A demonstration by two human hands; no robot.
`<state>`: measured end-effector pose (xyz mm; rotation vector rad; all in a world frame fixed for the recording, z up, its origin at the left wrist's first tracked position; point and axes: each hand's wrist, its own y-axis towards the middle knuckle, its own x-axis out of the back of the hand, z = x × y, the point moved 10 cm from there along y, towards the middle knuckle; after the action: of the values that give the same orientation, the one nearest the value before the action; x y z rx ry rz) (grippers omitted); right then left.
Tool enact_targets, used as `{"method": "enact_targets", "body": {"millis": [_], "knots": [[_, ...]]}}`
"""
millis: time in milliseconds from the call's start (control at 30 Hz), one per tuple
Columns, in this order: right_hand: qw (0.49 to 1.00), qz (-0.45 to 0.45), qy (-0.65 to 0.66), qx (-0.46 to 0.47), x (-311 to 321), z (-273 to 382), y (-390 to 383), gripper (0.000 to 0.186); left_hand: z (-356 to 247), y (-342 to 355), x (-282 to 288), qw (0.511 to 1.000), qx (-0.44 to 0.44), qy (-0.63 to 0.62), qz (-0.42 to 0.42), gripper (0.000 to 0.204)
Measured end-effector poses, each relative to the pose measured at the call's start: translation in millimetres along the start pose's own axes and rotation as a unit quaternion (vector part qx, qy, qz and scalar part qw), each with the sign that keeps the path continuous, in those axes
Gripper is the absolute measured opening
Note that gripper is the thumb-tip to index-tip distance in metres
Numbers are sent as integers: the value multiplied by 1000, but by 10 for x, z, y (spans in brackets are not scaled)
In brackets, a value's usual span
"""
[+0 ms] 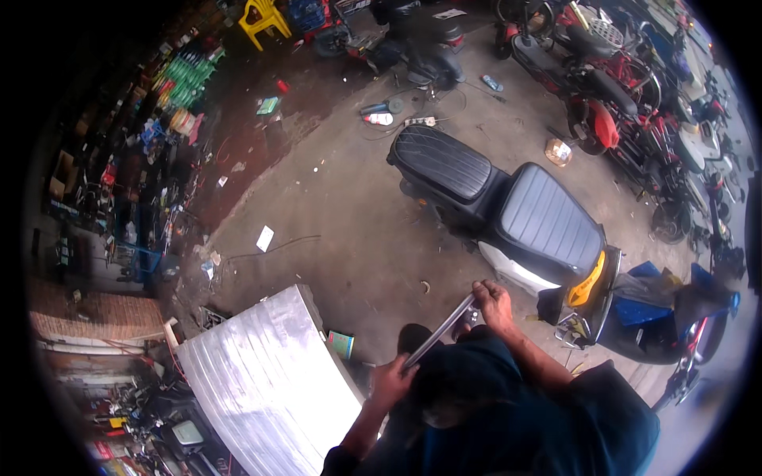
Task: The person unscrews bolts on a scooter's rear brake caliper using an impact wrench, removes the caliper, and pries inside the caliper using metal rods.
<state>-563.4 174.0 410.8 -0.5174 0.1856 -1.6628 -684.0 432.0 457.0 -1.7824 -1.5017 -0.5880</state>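
A slim grey metal bar (438, 332) slants across the front of my body, its far end up and to the right. My left hand (390, 381) is closed round the lower end. Up at the other end, my right hand (494, 305) grips the bar with bent fingers. Just beyond my right hand stands an electric scooter with a ribbed grey seat (548, 222), a black rear seat (443, 161) and a yellow panel (587, 279). To the left of my left hand is a large silver metal-covered surface (266, 381).
A green packet (341, 343) lies beside the silver surface. Several scooters (603, 95) line the right side. A power strip (419, 121) with cables lies on the floor ahead. Cluttered shelves (119, 174) fill the left, with green bottles (186, 79). A yellow chair (263, 22) stands far back.
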Motion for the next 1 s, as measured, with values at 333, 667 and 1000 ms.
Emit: {"method": "enact_targets", "body": {"millis": [333,667,1000], "knots": [[970,204,-129,0,-1600,891,1165,41,658,787,1190,990,47,70,-110,22],[961,221,-138,87,-3304,1966,2235,38,2026,2267,2730,967,217,-132,22,21],[939,135,249,-197,-3845,1987,3348,34,927,4847,4128,905,-3,-423,42,51]]}}
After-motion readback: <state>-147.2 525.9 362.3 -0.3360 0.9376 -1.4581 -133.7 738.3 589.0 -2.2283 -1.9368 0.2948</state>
